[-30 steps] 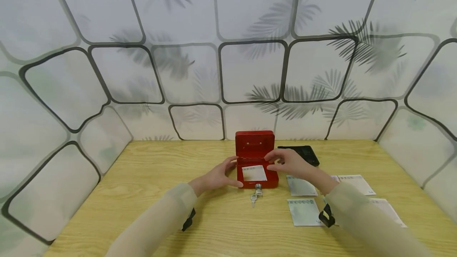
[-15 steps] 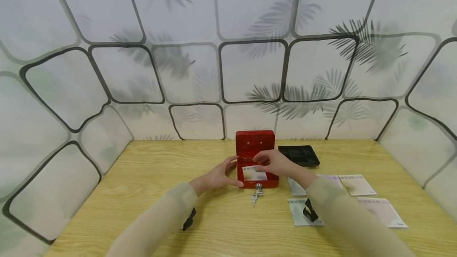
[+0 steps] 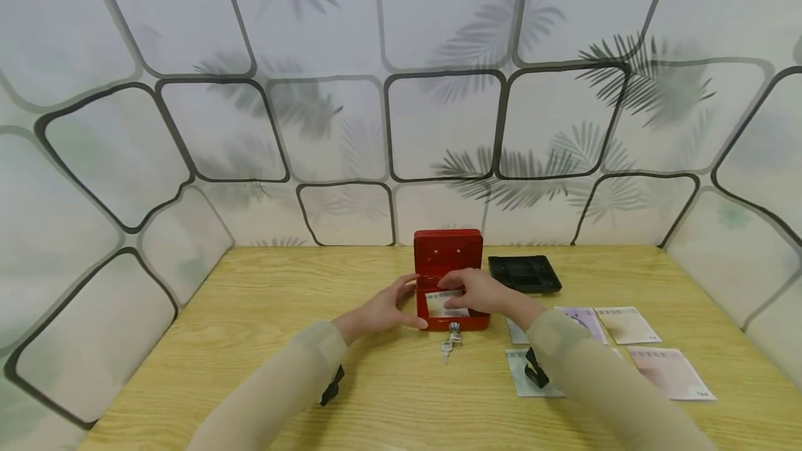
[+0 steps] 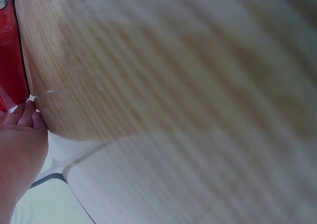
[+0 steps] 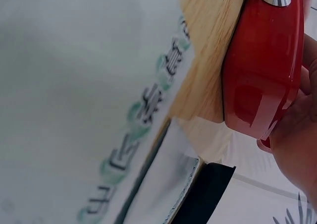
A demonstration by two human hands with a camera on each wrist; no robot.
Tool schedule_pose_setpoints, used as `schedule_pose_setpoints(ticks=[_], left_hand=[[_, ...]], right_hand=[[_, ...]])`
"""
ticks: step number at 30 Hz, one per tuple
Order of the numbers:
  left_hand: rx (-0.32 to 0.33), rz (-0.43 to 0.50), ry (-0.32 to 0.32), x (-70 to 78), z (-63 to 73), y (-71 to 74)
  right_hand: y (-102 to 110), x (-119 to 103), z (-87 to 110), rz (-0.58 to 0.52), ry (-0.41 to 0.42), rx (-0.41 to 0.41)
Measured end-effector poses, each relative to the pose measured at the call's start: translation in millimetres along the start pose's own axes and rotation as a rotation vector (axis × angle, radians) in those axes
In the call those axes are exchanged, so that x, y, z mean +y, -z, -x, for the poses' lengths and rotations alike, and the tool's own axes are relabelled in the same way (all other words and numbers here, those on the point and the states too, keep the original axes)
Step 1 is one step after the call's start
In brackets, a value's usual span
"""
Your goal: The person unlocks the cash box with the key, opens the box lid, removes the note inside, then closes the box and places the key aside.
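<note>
A red cash box (image 3: 447,243) stands with its lid raised, and a banknote (image 3: 436,306) lies flat in its base. My left hand (image 3: 380,308) holds the box's left side, thumb at the front corner and fingers toward the back. In the left wrist view its fingers (image 4: 22,116) meet the red wall. Over the box's interior is my right hand (image 3: 479,291), thumb and fingers apart above the note and covering part of it. Two small keys (image 3: 447,348) hang from the front lock, reaching down to the table.
Right of the box sits a black compartment tray (image 3: 525,273). Several banknotes lie spread on the wooden table (image 3: 376,395), among them a purple one (image 3: 583,319), a tan one (image 3: 626,326) and a pink one (image 3: 670,374). My right sleeve covers others. A patterned cloth wall (image 3: 338,131) rises behind.
My right hand has moved left and lower, from the box's right edge to over the note inside. The left hand and the box have stayed in place.
</note>
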State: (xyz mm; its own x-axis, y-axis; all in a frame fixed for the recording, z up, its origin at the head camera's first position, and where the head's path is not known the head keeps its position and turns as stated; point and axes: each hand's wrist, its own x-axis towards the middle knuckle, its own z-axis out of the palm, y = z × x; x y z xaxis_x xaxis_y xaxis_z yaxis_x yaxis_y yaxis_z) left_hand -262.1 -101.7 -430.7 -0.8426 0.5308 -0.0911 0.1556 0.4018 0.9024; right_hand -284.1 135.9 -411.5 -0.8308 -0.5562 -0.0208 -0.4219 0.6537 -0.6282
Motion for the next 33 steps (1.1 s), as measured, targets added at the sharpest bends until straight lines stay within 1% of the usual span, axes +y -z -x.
schedule_pose_setpoints(ticks=[7,12,24,30,33], left_hand=[[0.001,-0.012,0.006,1.3,1.4,0.4],[0.004,-0.019,0.013,3.0,3.5,0.0],[0.000,-0.008,-0.004,5.2,5.6,0.0],[0.000,-0.014,-0.003,6.2,5.2,0.4],[-0.002,-0.021,-0.004,6.5,4.7,0.4]], right_hand=[[-1.2,-1.4,0.0,-0.009,0.004,-0.020],[-2.8,0.2,-0.5,0.006,0.017,-0.020],[-3.6,1.0,0.1,0.009,0.029,-0.008],[-0.7,-1.0,1.3,-0.037,0.023,0.005],[-0.4,-1.2,1.6,-0.040,0.024,0.015]])
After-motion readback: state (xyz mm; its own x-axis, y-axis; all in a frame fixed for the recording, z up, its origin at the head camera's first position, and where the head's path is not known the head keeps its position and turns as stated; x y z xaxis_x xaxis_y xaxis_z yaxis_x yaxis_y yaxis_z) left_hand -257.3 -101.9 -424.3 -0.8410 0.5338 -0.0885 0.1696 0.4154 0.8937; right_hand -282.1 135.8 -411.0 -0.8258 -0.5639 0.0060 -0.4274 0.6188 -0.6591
